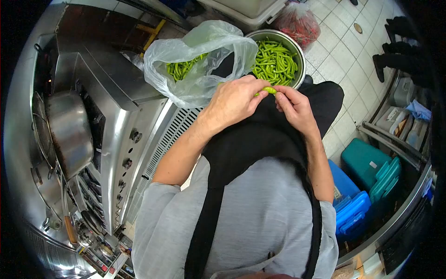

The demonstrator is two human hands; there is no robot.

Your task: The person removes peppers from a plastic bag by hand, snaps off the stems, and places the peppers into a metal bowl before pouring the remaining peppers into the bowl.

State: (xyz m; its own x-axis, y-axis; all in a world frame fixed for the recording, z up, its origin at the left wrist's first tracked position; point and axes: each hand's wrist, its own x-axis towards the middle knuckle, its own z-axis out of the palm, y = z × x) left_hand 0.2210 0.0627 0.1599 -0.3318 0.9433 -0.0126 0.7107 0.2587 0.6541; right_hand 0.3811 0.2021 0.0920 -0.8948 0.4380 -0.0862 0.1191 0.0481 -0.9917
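Observation:
A green chili pepper (269, 90) is held between my two hands above my lap. My left hand (236, 100) is closed around one part of it, its fingers partly hiding the pepper. My right hand (296, 108) pinches the other end with thumb and forefinger. Just beyond my hands stands a metal bowl (301, 55) full of green chili peppers (275, 60). To its left, a clear plastic bag (160, 58) gapes, with more green peppers (183, 69) inside.
On the left is a steel stove (125, 121) with knobs and a large pot (72, 130). A bag of red peppers (299, 25) sits on the tiled floor (355, 74) behind the bowl. Green (364, 158) and blue (346, 200) bins stand to the right. Another person's dark-clothed legs (402, 58) show at upper right.

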